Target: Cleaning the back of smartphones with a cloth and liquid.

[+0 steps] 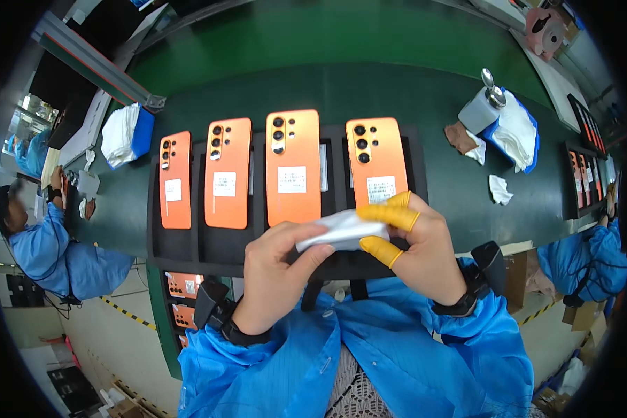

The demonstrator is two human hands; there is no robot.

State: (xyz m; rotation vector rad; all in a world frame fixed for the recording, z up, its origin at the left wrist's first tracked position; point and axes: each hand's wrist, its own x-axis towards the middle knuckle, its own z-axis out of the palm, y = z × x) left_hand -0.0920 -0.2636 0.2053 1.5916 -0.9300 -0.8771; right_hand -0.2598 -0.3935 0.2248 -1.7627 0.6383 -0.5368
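In front of my body, both hands hold a folded white cloth (343, 231) between them. My left hand (280, 268) pinches its left end between thumb and fingers. My right hand (428, 240) grips the other end, with yellow finger cots on its thumb and fingers. Just beyond lies a black foam tray (188, 259) with several orange smartphones in a row, backs up, each with a white label. The rightmost phone (376, 150) is nearest my right hand, its lower end partly covered. Another phone (293, 205) lies beyond the cloth's left end.
At the right stand a white pump bottle (481, 111) and a blue box of white wipes (514, 136), beside a brown rag (458, 138). A crumpled wipe (499, 189) lies nearer. Another wipe box (127, 136) is at left. Co-workers in blue sit on both sides.
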